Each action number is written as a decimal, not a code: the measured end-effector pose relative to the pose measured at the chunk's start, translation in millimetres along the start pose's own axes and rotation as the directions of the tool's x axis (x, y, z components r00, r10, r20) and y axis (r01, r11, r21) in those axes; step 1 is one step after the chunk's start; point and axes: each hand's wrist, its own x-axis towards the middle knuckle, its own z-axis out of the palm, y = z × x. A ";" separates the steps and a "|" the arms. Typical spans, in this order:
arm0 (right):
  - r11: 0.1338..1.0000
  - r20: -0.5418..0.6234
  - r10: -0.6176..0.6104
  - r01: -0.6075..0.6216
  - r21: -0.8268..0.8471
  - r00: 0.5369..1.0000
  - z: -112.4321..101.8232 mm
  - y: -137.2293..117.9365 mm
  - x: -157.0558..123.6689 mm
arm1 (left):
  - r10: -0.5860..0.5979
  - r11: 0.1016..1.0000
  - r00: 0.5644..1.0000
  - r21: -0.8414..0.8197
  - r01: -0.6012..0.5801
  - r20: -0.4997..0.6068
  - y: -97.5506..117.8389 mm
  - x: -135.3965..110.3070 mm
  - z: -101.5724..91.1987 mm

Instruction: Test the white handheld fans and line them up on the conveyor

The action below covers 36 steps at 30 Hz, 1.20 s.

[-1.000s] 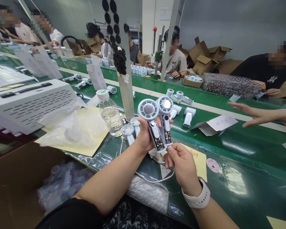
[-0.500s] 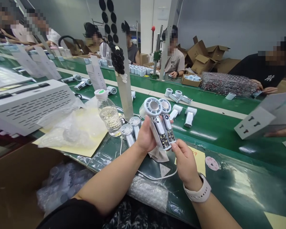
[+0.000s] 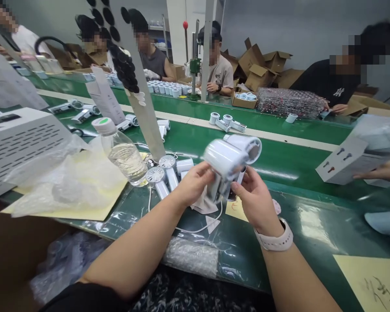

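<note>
Two light-blue, hair-dryer-shaped devices are held side by side above the bench, blurred by motion. The nearer device (image 3: pixel 225 157) shows the side of its round head; the farther device (image 3: pixel 254 149) has its round end facing right. My left hand (image 3: pixel 196 182) is closed on the nearer one at the left, below its head. My right hand (image 3: pixel 255 197) grips the handles from the right, fingers partly hidden behind them. Left of my left hand, similar devices with finned round ends (image 3: pixel 156 175) lie on the bench. A white cable (image 3: pixel 198 230) curves below the hands.
A clear bottle (image 3: pixel 121 154) stands left, beside plastic bags (image 3: pixel 74 186) and a vented metal case (image 3: pixel 22 147). A slanted post (image 3: pixel 146 117) rises ahead. Across the green belt (image 3: pixel 289 169), co-workers sit. Another person's hand (image 3: pixel 377 170) is at a printed box (image 3: pixel 339 162) on the right.
The two devices have been turned, so their heads now show side-on rather than facing me, and the circuit boards are mostly hidden. My right hand has moved up along the handles. The view has swung right.
</note>
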 end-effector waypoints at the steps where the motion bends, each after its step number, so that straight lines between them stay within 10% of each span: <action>1: 1.000 -0.035 -0.014 0.014 -0.004 0.999 -1.8 -2.0 1.1 | -0.003 1.000 1.000 0.007 0.003 -0.020 0.5 2.9 -1.1; 7: 0.996 -0.120 0.070 -0.062 0.070 0.990 -4.0 -2.9 4.4 | -0.155 0.984 0.988 -0.092 0.152 -0.016 8.1 6.1 -0.7; 36: 0.993 -0.073 0.049 -0.040 0.112 0.996 4.9 0.6 -3.6 | -0.156 0.986 0.979 -0.038 0.162 0.128 6.4 -2.7 4.1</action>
